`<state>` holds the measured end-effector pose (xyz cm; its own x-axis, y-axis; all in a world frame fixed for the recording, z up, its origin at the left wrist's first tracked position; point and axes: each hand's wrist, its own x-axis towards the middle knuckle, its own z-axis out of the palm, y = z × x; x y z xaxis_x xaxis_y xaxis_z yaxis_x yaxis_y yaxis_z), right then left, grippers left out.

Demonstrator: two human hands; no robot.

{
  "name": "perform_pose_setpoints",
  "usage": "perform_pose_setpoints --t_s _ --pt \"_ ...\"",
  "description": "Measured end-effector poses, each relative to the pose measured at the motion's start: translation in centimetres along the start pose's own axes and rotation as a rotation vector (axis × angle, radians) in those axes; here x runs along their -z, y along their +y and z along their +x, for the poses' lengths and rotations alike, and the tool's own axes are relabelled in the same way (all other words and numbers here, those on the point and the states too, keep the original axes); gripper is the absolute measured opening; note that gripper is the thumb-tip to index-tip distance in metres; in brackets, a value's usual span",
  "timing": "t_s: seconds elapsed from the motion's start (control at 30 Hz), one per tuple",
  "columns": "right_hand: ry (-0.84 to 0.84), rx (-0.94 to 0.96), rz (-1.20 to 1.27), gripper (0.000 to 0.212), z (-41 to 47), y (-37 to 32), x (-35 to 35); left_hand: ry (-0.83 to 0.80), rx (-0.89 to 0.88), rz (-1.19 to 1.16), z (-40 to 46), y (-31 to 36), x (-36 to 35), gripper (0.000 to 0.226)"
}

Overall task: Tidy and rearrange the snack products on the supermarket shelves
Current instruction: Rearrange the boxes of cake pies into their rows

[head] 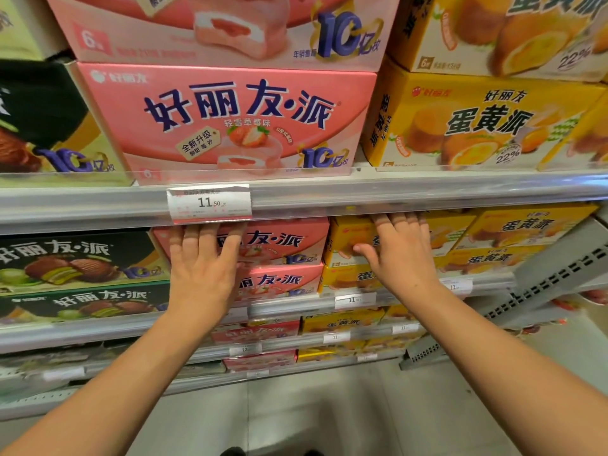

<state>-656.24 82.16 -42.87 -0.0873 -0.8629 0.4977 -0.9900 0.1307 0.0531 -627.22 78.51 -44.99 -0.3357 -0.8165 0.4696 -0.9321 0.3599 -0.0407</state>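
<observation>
Far left, second shelf: two dark green rectangular cardboard pie boxes (75,258) are stacked one on the other, printed faces outward. The shelf above carries a large box of the same green product (49,126).

The left hand (202,261) lies flat against the front of the upper pink rectangular cardboard strawberry-pie box (283,241) on the second shelf. Its fingers are straight and slightly spread; their tips run up behind the clear plastic price rail (329,192) of the upper shelf, so they show only as blurred shapes. A second pink box (279,283) sits directly under the first. Above the left hand, a white paper price tag reading 11.50 (209,203) sits in the rail. A large pink strawberry-pie box (230,120) stands on the upper shelf behind that rail, with another pink box (230,28) stacked on it.

The right hand (398,255) rests on the front of the upper yellow rectangular cardboard egg-yolk-pie box (348,238), just beside the pink stack. Its fingers are extended and held close together, the thumb stretched to the left; the fingertips appear to reach over the box's top edge, though the rail obscures them. More yellow boxes (526,232) fill the second shelf to the right, and large yellow boxes (477,126) stand on the upper shelf.

Lower shelves hold further pink and yellow boxes. Grey floor tiles (312,416) lie below.
</observation>
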Motion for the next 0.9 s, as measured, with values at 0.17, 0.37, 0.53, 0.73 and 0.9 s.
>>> perform_pose_setpoints --t_s 0.17,0.37,0.53,0.73,0.9 --pt "0.006 0.01 0.012 0.056 -0.2 0.1 -0.4 0.023 0.009 0.013 -0.1 0.0 -0.1 0.073" --pt "-0.036 0.014 0.054 0.053 -0.4 0.1 0.0 -0.004 0.042 -0.017 -0.1 0.4 0.3 0.063" --pt "-0.057 0.112 0.267 0.051 -1.5 2.0 0.0 0.132 -0.151 -0.165 -2.2 3.4 0.6 0.062" --pt "-0.121 0.149 0.41 0.053 -7.5 6.1 -0.5 -0.189 -0.309 -0.218 -6.9 9.1 -2.6 0.068" --pt "-0.362 0.022 0.349 0.056 -12.7 9.3 -1.0 -0.429 -0.332 -0.209 -7.3 11.8 -5.2 0.086"
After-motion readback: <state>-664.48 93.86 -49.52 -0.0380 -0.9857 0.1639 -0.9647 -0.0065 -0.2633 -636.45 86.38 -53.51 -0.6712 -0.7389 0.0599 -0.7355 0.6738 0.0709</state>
